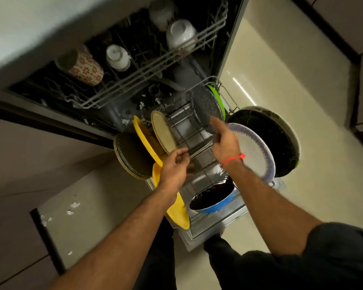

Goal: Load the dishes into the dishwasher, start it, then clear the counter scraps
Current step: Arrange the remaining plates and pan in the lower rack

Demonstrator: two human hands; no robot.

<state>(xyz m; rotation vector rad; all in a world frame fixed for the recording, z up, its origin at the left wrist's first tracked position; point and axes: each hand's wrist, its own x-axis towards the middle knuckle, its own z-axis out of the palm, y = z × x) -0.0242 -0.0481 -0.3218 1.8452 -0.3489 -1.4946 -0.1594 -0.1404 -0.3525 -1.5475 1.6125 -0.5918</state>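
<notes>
The dishwasher's lower rack (215,214) is pulled out over the open door. Standing in it are a dark woven plate (134,158), yellow plates (144,139), a beige plate (162,132), a grey speckled plate (205,107), a green plate (218,97), a white blue-rimmed plate (254,149), a large black pan (268,139) and a blue-walled pan (214,197). My right hand (223,141) holds the grey plate's lower edge, index finger raised. My left hand (176,166) is curled at the beige plate's lower rim beside shiny rack wires; blur hides what it pinches.
The upper rack (155,65) holds a red-flowered mug (86,68), a white cup (117,57) and white bowls (180,34). The counter edge (29,38) overhangs at the upper left. Cream floor tiles (302,101) lie to the right and a cabinet door (82,216) stands at the left.
</notes>
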